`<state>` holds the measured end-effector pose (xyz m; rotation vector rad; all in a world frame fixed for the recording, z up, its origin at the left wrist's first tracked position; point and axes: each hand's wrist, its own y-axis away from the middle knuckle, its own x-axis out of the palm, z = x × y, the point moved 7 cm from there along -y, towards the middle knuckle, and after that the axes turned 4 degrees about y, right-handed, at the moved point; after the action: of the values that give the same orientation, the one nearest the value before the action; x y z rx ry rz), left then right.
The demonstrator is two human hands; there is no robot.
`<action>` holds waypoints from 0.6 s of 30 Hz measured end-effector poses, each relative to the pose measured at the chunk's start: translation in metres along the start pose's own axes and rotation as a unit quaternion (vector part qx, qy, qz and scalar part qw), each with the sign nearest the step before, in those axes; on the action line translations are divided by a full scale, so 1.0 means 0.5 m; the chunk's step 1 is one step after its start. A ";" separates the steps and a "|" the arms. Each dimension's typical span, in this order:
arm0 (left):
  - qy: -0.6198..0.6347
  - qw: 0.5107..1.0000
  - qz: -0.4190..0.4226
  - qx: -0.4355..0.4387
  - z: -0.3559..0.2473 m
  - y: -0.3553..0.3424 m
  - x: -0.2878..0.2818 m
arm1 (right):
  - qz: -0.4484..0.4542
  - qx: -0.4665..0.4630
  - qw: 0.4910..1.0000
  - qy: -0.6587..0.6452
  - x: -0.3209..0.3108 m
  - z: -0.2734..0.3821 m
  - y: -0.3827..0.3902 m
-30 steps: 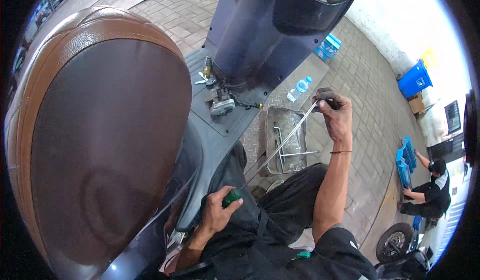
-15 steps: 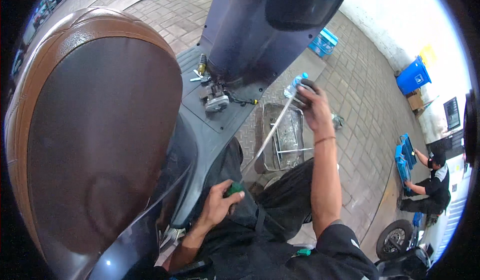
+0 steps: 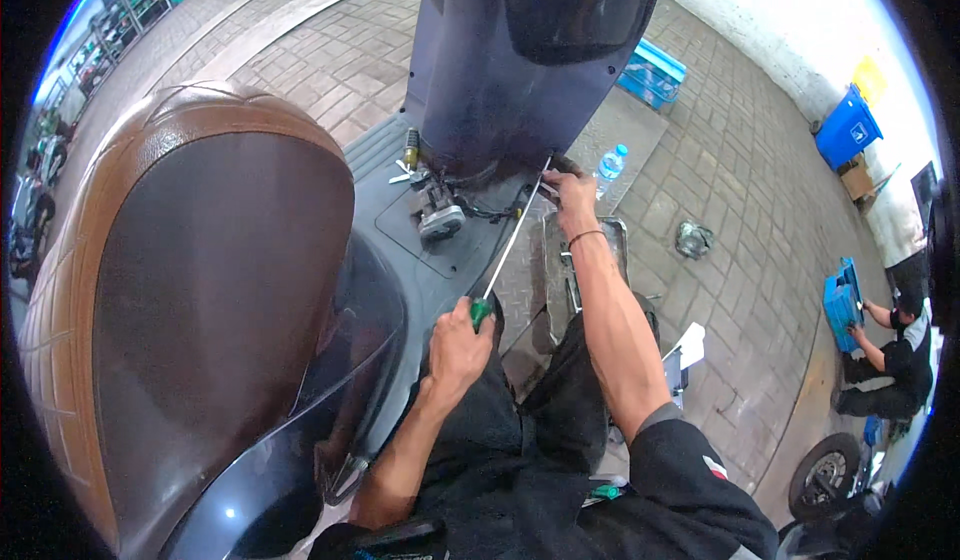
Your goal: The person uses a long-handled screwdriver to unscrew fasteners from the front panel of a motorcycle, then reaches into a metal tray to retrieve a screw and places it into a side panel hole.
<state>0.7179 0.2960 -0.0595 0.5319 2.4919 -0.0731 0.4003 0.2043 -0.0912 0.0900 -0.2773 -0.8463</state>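
Brown scooter seat (image 3: 210, 290) fills the left of the view, beside the dark footboard (image 3: 440, 250) with exposed parts and wiring near its middle. Left hand (image 3: 458, 342): grip closed around the green handle of a long screwdriver (image 3: 508, 252). The thin metal shaft runs up and right from that hand to the lower edge of the dark front panel (image 3: 520, 60). Right hand (image 3: 568, 192): fingers pinched on the shaft close to its tip, under the panel edge; what the tip meets is hidden. Judgement: the tool is light and stiff, but the long shaft would flex or wander if held at the handle alone; the bare metal looks slippery, the handle is the firm hold. Further right, a plastic bottle (image 3: 610, 163) on the paving, and a crouching person (image 3: 895, 355) at a blue box.
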 end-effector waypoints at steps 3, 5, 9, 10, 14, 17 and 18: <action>-0.021 1.000 0.003 -0.019 0.000 -0.013 -0.005 | -0.015 0.008 1.000 0.002 0.008 -0.020 -0.010; -0.021 0.999 0.012 -0.023 -0.009 -0.020 -0.004 | -0.017 0.010 1.000 -0.008 -0.002 -0.031 -0.026; -0.033 0.999 0.016 -0.029 -0.011 -0.036 -0.014 | -0.018 0.010 0.999 -0.038 0.012 -0.033 -0.026; -0.032 0.999 0.016 -0.029 -0.017 -0.039 -0.015 | -0.019 0.010 0.999 -0.037 0.008 -0.033 -0.030; -0.068 0.997 0.020 -0.015 -0.032 -0.044 -0.017 | -0.019 0.008 0.998 -0.063 -0.004 -0.036 -0.037; -0.105 0.994 0.015 0.004 -0.026 -0.045 -0.023 | -0.018 0.014 0.998 -0.066 0.005 -0.035 -0.028; -0.115 0.993 0.006 0.015 -0.026 -0.045 -0.029 | -0.015 0.018 0.998 -0.063 0.011 -0.034 -0.022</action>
<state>0.7130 0.2724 -0.0421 0.5199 2.2669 -0.1588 0.4005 0.1922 -0.1086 0.0747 -0.4115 -0.8779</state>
